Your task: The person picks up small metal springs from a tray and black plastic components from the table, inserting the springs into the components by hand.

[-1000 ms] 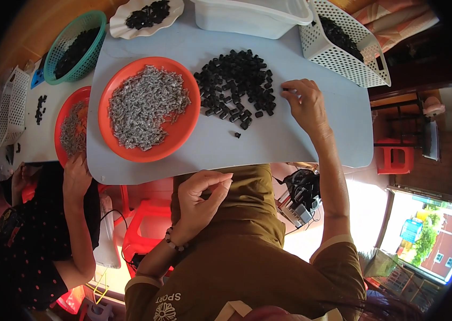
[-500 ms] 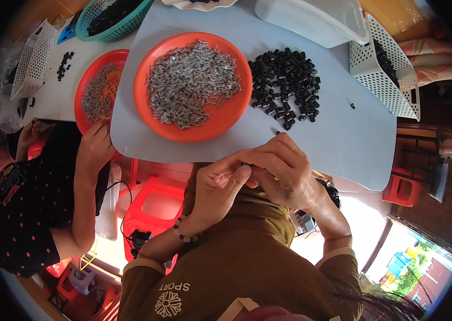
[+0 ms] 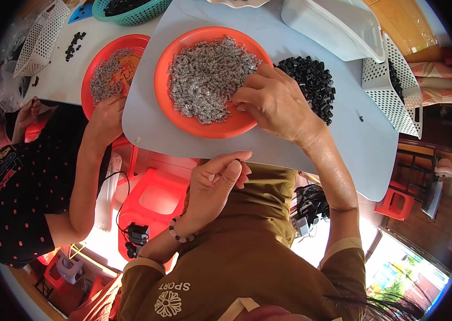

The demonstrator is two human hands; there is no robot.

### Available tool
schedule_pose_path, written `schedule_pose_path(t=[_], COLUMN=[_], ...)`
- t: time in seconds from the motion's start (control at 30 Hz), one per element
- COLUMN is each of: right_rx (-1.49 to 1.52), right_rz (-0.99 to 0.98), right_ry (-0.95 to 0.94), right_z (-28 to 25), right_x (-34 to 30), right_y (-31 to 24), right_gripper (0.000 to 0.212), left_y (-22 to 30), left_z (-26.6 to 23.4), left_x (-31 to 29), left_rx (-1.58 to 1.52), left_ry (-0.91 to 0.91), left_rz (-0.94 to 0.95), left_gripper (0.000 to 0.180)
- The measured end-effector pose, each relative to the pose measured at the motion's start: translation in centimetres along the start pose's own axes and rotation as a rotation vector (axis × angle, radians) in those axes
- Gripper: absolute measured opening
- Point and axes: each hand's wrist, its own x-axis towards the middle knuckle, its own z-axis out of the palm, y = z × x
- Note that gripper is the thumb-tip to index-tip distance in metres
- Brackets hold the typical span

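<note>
My left hand (image 3: pixel 212 184) is just off the table's near edge, thumb and forefinger closed on a small black plastic piece (image 3: pixel 238 160), mostly covered by the fingertips. My right hand (image 3: pixel 279 104) reaches over the right rim of an orange-red plate (image 3: pixel 204 132) heaped with small metal coil springs (image 3: pixel 204 75). Its curled fingertips touch the springs at the right side of the heap; whether a spring is between them is hidden. To the right of the plate lies a pile of small black plastic pieces (image 3: pixel 311 85), partly behind my right hand.
A white tub (image 3: pixel 333 32) and a white perforated basket (image 3: pixel 392 91) stand at the back right. A teal basket (image 3: pixel 135 16) holds black pieces at the back left. At left, a co-worker's hand (image 3: pixel 107 115) is at another red plate (image 3: pixel 89 72) of springs.
My right hand has left my left hand and moved up to the springs in the plate. My left hand has stayed low, still pinching the black piece. The view has shifted slightly.
</note>
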Motion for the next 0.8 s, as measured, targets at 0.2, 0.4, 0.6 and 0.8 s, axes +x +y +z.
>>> schedule_pose_path(t=[0.2,0.4,0.6,0.8], right_rx=[-0.143,0.016,0.000,-0.194], right_rz=[-0.049,0.018,-0.048,-0.088], right_ry=[-0.060,0.049,-0.026,-0.072], right_z=[1.1,0.1,-0.7,0.7], right_x=[0.8,0.3,0.3,0.8], right_y=[-0.3,0.4,0.5,0.1], right_gripper=[0.009,0.014,0.011,0.008], left_y=[0.2,0.6,0.7,0.3], left_z=[-0.5,-0.7,-0.1,0.3], left_x=[-0.1,0.3,0.2,0.1], left_rx=[-0.041,-0.059,-0.005,-0.011], left_ry=[-0.003,0.051,0.063,0.048], left_rz=[-0.010,-0.005,-0.051,-0.066], left_gripper=[0.031,0.031,0.029,0.028])
